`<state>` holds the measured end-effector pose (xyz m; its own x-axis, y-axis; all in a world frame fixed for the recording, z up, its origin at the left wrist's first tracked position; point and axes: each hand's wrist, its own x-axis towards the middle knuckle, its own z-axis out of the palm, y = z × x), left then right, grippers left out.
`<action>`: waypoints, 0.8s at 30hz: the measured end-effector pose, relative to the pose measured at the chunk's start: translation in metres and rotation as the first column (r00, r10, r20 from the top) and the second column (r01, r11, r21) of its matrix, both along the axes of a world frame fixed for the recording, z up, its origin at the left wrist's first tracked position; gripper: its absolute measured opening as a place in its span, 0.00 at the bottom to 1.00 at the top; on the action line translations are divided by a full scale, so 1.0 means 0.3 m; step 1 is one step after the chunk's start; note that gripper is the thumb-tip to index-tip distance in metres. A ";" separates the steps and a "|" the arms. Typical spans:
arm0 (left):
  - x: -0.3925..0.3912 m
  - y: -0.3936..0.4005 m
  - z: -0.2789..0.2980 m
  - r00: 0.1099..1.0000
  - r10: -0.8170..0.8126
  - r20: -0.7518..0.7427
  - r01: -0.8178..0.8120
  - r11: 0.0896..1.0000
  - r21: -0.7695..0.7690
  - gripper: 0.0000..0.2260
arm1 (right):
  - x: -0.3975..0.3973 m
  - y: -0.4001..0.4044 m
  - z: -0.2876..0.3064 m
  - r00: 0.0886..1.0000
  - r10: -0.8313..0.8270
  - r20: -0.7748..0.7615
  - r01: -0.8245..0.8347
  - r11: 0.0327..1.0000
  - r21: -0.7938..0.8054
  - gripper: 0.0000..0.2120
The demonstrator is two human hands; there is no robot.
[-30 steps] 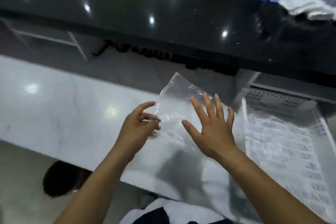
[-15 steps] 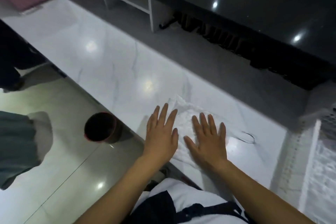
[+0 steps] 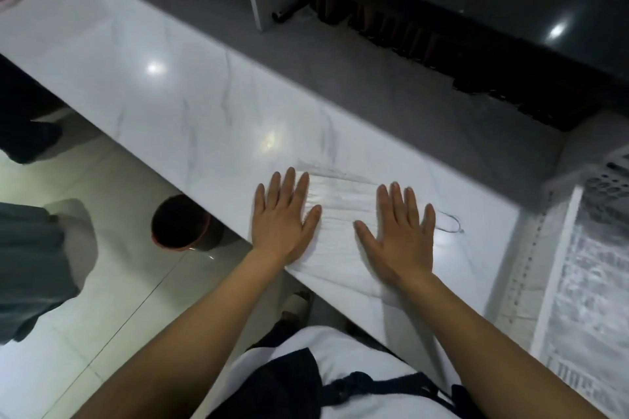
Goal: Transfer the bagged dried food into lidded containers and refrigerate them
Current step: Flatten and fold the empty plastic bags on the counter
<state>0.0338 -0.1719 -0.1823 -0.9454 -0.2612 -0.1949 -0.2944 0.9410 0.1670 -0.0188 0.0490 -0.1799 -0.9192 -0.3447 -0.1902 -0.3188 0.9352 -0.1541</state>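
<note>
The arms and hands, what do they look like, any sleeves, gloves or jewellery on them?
Both forearms are bare up to the frame edge, with no sleeves in view. The left hand and right hand wear no gloves, and no rings, watch or bracelets show.

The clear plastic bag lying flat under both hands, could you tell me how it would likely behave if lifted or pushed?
The clear plastic bag looks thin and creased, so it would probably flop when lifted. Pressed flat by the left hand and right hand, it seems empty, hence likely very light. On the glossy marble counter it may slide easily when pushed.
</note>
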 end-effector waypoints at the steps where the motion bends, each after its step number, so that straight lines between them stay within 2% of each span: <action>1: -0.001 -0.001 -0.002 1.000 -0.003 -0.003 0.003 1.000 0.000 0.30 | -0.009 0.011 -0.001 1.000 -0.013 0.000 0.013 1.000 0.004 0.38; 4: -0.002 -0.005 -0.005 1.000 -0.003 -0.019 0.003 1.000 0.015 0.30 | -0.025 0.028 0.007 0.998 -0.053 0.021 0.053 0.999 -0.008 0.36; 6: -0.003 -0.002 0.016 0.997 0.030 -0.066 -0.025 0.997 0.074 0.29 | -0.017 0.014 0.039 0.997 -0.080 -0.021 0.079 0.996 -0.053 0.36; 9: -0.049 0.041 0.050 0.987 -0.017 -0.163 0.038 0.991 0.130 0.27 | 0.026 -0.075 0.090 0.997 0.000 -0.082 -0.008 0.996 -0.091 0.35; 11: -0.086 0.078 0.043 0.985 -0.090 -0.146 0.110 0.985 0.136 0.27 | 0.074 -0.135 0.078 0.997 0.068 -0.032 -0.070 0.995 -0.071 0.34; 14: -0.105 0.086 -0.005 0.991 -0.119 -0.067 0.123 0.991 0.058 0.28 | 0.113 -0.139 0.014 0.996 0.089 0.026 -0.089 0.996 0.006 0.34; 17: -0.095 0.067 -0.027 0.992 -0.115 -0.059 0.116 0.993 0.023 0.29 | 0.112 -0.080 -0.010 0.999 0.050 0.018 -0.050 0.999 -0.001 0.36; 24: -0.094 0.050 -0.019 0.990 -0.125 -0.061 0.127 0.991 0.040 0.31 | 0.111 0.023 0.009 0.988 -0.152 0.036 0.153 0.987 -0.044 0.37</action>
<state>0.0055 -0.1570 -0.1881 -0.9802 -0.1317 -0.1477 -0.1627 0.9613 0.2222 0.0144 0.0559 -0.1771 -0.9553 -0.2101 -0.2079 -0.1670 0.9640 -0.2067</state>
